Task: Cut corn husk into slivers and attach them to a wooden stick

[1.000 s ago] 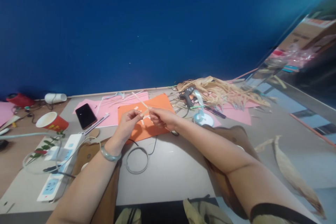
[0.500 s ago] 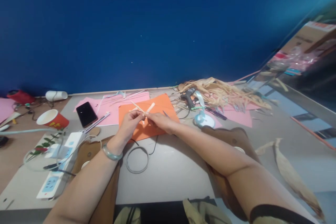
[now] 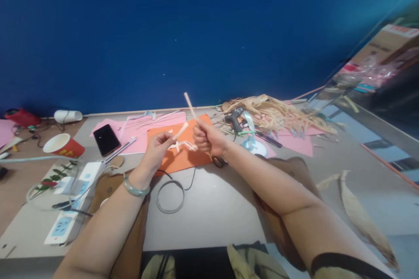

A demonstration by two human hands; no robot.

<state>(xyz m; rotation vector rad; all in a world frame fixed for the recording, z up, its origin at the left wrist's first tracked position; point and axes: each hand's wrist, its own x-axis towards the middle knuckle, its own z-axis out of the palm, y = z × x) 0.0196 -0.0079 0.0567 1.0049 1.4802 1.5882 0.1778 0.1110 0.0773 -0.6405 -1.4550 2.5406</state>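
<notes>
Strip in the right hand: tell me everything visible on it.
The strip is pale tan, narrow and fairly straight, perhaps dried plant fibre. Its lower part sits in the closed grip of the right hand, so that end is hidden. The free end tilts up and leftward, seen against the blue wall. Only the right hand visibly touches it.
</notes>
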